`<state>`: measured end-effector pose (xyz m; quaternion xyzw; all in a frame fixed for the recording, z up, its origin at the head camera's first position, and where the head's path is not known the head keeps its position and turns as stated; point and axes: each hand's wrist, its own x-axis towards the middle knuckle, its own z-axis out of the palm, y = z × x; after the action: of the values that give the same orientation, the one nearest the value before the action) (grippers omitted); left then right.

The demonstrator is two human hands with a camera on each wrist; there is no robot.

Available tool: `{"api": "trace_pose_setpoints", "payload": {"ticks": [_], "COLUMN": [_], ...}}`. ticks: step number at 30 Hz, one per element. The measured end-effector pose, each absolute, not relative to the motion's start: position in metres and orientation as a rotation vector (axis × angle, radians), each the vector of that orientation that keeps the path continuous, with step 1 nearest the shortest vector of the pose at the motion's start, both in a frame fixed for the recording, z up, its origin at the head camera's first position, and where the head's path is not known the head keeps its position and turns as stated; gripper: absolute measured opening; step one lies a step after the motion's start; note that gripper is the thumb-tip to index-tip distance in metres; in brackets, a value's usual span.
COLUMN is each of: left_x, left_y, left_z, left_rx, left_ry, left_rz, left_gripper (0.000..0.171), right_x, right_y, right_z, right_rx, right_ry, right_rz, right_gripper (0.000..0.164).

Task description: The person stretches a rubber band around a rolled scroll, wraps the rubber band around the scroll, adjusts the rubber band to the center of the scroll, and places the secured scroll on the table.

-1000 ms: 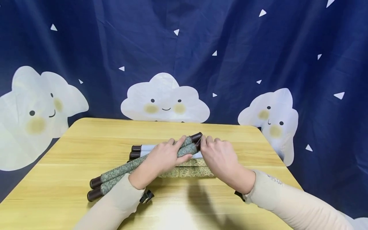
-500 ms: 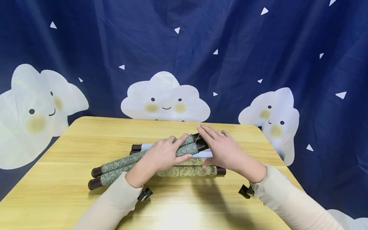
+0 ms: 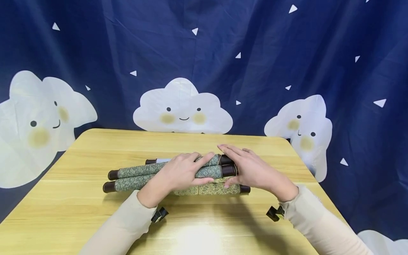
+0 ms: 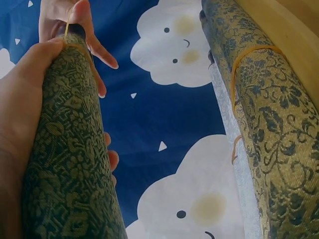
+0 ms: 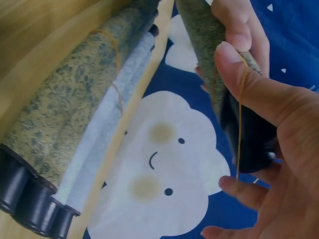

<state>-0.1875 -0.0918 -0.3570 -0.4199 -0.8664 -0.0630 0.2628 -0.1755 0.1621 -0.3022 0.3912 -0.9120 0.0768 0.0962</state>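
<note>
A green patterned scroll [image 3: 135, 180], two rolls side by side with dark brown end knobs, is held above the table. My left hand [image 3: 181, 173] grips it near its right end, thumb on the near side. Around that end my right hand [image 3: 253, 171] spreads its thumb and fingers, with a thin yellow rubber band [image 5: 241, 114] stretched between them across the dark knobs. Another loop of band circles the scroll near my left thumb in the left wrist view. Below lies a yellow patterned scroll [image 3: 220, 190] with a band around it.
A pale blue scroll [image 5: 94, 149] lies beside the yellow one, on its far side, on the wooden table [image 3: 63, 198]. Behind the table hangs a dark blue curtain [image 3: 111, 46] with printed clouds.
My right hand has gone from curled fingers at the scroll's end to spread ones, stretching the band over the knobs. The green scroll has swung nearly level and moved slightly right.
</note>
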Motion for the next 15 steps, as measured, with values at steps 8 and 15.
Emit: {"api": "trace_pose_setpoints", "payload": {"ticks": [8,15], "left_x": [-0.189,-0.188], "left_y": [-0.094,-0.097], "left_z": [-0.357,-0.356], "left_rx": [-1.177,-1.198], "left_ry": [-2.286,-2.27], "left_rz": [-0.123,-0.088], "left_gripper": [0.079,0.082], "right_x": [-0.175,-0.177], "right_y": [0.162,0.162], "right_z": [-0.318,-0.333], "right_rx": [1.148,1.193], "right_ry": [-2.57,-2.444], "right_rz": [0.252,0.363], "right_gripper": [0.108,0.09]}}
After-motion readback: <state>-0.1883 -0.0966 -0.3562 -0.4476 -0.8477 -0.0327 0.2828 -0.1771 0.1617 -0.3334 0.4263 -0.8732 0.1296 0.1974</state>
